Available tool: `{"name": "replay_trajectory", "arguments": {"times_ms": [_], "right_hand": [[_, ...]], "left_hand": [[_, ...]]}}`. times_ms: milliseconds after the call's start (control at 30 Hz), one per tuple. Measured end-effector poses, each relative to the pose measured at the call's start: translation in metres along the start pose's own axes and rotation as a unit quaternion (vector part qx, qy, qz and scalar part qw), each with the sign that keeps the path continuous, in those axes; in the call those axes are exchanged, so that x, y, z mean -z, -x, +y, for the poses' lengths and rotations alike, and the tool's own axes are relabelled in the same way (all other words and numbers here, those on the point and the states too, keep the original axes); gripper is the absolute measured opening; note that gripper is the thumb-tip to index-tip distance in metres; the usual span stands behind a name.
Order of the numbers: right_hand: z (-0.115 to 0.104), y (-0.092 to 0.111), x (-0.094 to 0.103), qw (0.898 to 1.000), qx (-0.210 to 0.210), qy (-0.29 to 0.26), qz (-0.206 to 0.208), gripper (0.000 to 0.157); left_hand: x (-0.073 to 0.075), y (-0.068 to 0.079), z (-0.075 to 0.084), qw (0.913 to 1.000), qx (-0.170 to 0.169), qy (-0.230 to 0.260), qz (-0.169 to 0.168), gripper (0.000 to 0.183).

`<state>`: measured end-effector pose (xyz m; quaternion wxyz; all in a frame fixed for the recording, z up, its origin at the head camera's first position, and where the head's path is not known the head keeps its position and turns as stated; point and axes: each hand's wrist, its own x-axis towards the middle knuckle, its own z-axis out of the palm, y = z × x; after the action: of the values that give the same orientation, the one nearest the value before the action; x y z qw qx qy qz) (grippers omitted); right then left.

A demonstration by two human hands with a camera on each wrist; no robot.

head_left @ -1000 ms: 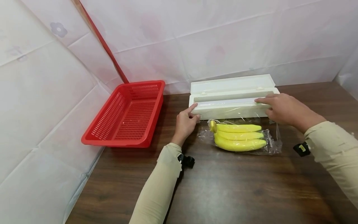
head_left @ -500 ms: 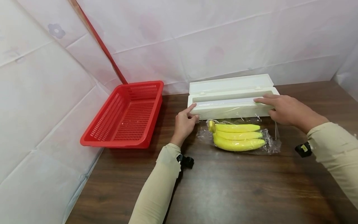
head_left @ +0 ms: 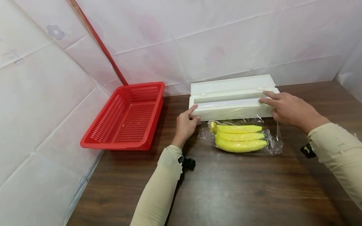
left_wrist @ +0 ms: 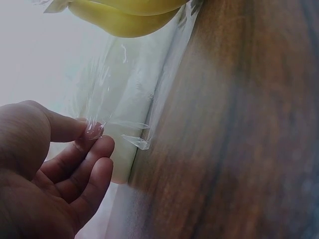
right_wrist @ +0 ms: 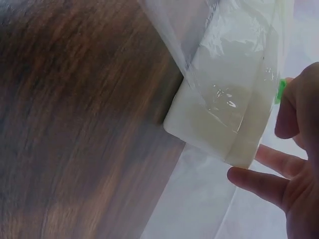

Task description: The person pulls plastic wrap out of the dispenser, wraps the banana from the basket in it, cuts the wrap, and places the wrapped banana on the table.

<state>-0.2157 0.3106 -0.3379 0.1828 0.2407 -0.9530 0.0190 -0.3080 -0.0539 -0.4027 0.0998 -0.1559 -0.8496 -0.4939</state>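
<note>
A white cling film dispenser (head_left: 232,111) stands on the table, its lid (head_left: 233,84) raised at the back. Clear cling film (head_left: 254,121) comes over its front, reaching the table. At the dispenser's left end my left hand (head_left: 185,125) pinches the film's edge between thumb and fingertip; the left wrist view shows the film (left_wrist: 97,107) bunched there. My right hand (head_left: 292,110) is at the other end with straight fingers, one fingertip on the small green slide cutter (right_wrist: 280,92). That hand mostly hides the cutter. Bananas (head_left: 240,146), a bunch in film, lie just in front.
A red plastic basket (head_left: 118,145) stands on the left of the dark wooden table (head_left: 226,188). White patterned sheeting (head_left: 158,37) rises close behind the dispenser and along the left side. A red strip (head_left: 99,40) runs up the sheeting behind the basket.
My right hand has spread one finger up and back toward the dispenser's rear edge, while another fingertip stays at the cutter. My left hand keeps its place; the whole view has shifted slightly.
</note>
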Motion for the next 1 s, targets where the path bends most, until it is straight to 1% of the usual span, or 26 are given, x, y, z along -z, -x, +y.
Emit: {"name": "replay_trajectory", "arguments": {"times_ms": [133, 300, 367, 500, 633, 833, 1000], "right_hand": [[0.002, 0.004, -0.001, 0.999, -0.035, -0.008, 0.004, 0.037], [0.0, 0.003, -0.005, 0.996, -0.07, -0.033, 0.032, 0.029], [-0.003, 0.0, -0.006, 0.994, -0.093, -0.046, 0.045, 0.026], [-0.01, -0.007, -0.006, 0.985, -0.146, -0.068, 0.056, 0.026], [-0.014, -0.011, -0.005, 0.979, -0.181, -0.078, 0.049, 0.027], [-0.014, -0.01, -0.003, 0.977, -0.192, -0.079, 0.042, 0.026], [-0.012, -0.01, -0.001, 0.973, -0.209, -0.089, 0.029, 0.029]], "left_hand": [[0.0, 0.0, 0.001, 1.0, -0.005, -0.002, 0.001, 0.052], [0.0, 0.0, 0.0, 1.0, -0.005, 0.0, -0.002, 0.052], [0.001, 0.0, 0.0, 1.0, -0.004, 0.0, 0.0, 0.053], [0.004, -0.001, -0.001, 1.0, -0.005, -0.003, 0.004, 0.053], [0.005, -0.001, -0.001, 1.0, -0.003, -0.004, 0.002, 0.053], [0.005, 0.001, -0.002, 1.0, 0.0, 0.0, -0.001, 0.053], [0.004, 0.001, -0.001, 1.0, -0.004, 0.003, -0.002, 0.052]]}}
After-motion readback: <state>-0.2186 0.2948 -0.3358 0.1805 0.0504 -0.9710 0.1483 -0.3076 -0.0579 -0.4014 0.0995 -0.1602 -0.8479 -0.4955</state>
